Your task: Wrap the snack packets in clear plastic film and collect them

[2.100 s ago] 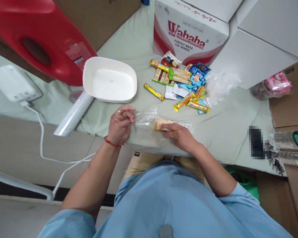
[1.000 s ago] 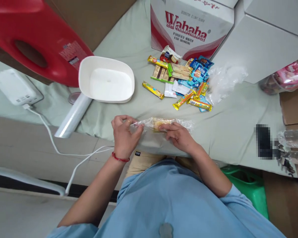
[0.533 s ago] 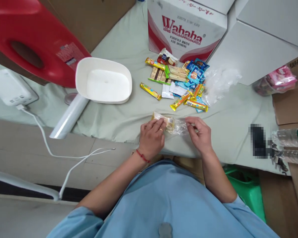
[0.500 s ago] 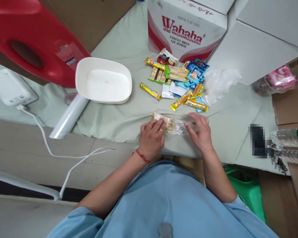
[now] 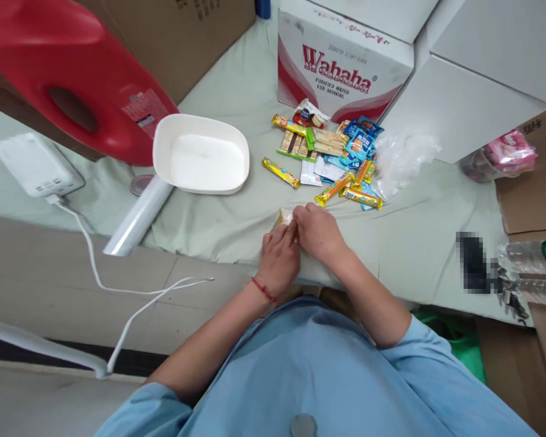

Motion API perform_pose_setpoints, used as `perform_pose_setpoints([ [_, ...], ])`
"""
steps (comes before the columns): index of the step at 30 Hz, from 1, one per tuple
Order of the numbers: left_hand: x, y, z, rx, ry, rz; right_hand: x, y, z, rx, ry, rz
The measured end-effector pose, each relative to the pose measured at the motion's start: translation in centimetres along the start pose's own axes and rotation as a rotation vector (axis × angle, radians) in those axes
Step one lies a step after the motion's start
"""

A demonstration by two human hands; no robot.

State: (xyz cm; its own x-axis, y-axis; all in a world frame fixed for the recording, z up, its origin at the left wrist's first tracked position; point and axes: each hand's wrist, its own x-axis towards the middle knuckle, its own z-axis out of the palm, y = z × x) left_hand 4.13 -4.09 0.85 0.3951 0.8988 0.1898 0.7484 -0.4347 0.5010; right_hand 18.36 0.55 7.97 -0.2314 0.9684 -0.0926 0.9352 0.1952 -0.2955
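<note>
Near the front edge of the table lies a small yellowish packet wrapped in clear plastic film [image 5: 286, 216], mostly hidden under my hands. My left hand [image 5: 278, 256] presses on it with its fingers held together; a ring and a red bracelet show on that side. Against the left fingertips, my right hand [image 5: 319, 233] is closed, knuckles up, over the film's right side. What lies inside its fingers is hidden. Beyond the hands is a pile of snacks, with yellow-wrapped sticks [image 5: 281, 173], blue sachets [image 5: 360, 144] and biscuit packs [image 5: 327, 139].
A white plastic tub [image 5: 200, 185] and a roll of clear film [image 5: 139, 215] sit to the left, beside a red jug [image 5: 118, 121] and a white power bank [image 5: 36, 164]. Crumpled plastic [image 5: 403, 161] lies right of the snacks. A Wahaha carton [image 5: 341, 73] stands behind.
My right hand has moved left from the film's loose right end to my left fingers and has closed. The film that stretched out to the right no longer shows. The view has shifted slightly.
</note>
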Motion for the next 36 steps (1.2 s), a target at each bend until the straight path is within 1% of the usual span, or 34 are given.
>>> perform_pose_setpoints([
  [2,-0.4,-1.5,-1.2,-0.117,0.004,0.07,0.2,-0.6,0.8,-0.022,0.004,-0.078],
  [3,-0.8,-2.2,-2.0,-0.179,0.028,0.09,0.0,-0.6,1.2,-0.02,0.019,-0.104],
  [5,-1.2,-3.6,-3.7,-0.239,0.138,0.058,-0.7,-0.4,2.0,-0.023,0.056,-0.124],
  [6,-1.3,-4.2,-4.6,-0.217,0.216,0.014,-1.0,-0.3,2.4,-0.033,0.069,-0.117],
  [8,-0.5,-5.3,-6.1,-0.083,0.371,-0.088,-1.3,-0.4,3.2,-0.062,0.083,-0.085],
  [10,1.1,-6.4,-7.2,0.086,0.489,-0.201,-1.2,-0.7,3.9,-0.102,0.107,-0.04],
  [11,2.1,-7.0,-7.5,0.145,0.523,-0.247,-1.0,-0.9,4.2,-0.122,0.126,-0.022],
  [12,3.1,-7.7,-7.7,0.178,0.531,-0.278,-0.8,-1.0,4.5,-0.139,0.143,-0.011],
  [14,4.7,-9.1,-7.8,0.168,0.466,-0.304,-0.5,-1.0,4.9,-0.153,0.172,-0.008],
  [16,5.3,-9.9,-7.6,0.124,0.391,-0.334,-0.5,-0.4,4.9,-0.128,0.212,-0.011],
  [17,5.2,-10.0,-7.5,0.115,0.376,-0.341,-0.8,0.2,4.7,-0.091,0.246,-0.01],
  [19,4.2,-9.1,-7.2,0.136,0.384,-0.303,-1.6,1.9,3.7,0.047,0.338,-0.025],
  [20,3.4,-8.2,-7.2,0.159,0.383,-0.245,-2.2,2.9,2.8,0.14,0.385,-0.038],
  [21,2.4,-7.0,-7.1,0.178,0.381,-0.174,-2.9,3.9,1.8,0.24,0.429,-0.047],
  [23,0.5,-4.5,-6.9,0.2,0.336,-0.03,-4.1,5.7,-0.8,0.419,0.517,-0.047],
  [25,-1.1,-2.0,-6.4,0.199,0.34,0.081,-4.7,6.7,-3.4,0.542,0.577,-0.039],
  [26,-1.8,-0.9,-6.0,0.188,0.326,0.123,-4.6,6.8,-4.4,0.586,0.572,-0.048],
  [27,-2.3,0.1,-5.5,0.172,0.312,0.162,-4.4,6.8,-5.1,0.618,0.535,-0.072],
  [28,-2.8,1.0,-4.9,0.152,0.294,0.202,-3.8,6.6,-5.5,0.638,0.462,-0.103],
  [30,-3.4,2.3,-3.7,0.114,0.248,0.266,-2.3,5.6,-5.0,0.624,0.259,-0.137],
  [32,-3.8,3.2,-2.6,0.091,0.198,0.299,-0.5,4.4,-3.4,0.516,0.086,-0.07],
  [34,-4.2,3.7,-1.9,0.075,0.154,0.301,0.8,3.2,-1.4,0.308,-0.005,0.057],
  [36,-4.6,3.9,-1.6,0.058,0.139,0.287,1.2,2.2,0.1,0.052,-0.044,0.155],
])
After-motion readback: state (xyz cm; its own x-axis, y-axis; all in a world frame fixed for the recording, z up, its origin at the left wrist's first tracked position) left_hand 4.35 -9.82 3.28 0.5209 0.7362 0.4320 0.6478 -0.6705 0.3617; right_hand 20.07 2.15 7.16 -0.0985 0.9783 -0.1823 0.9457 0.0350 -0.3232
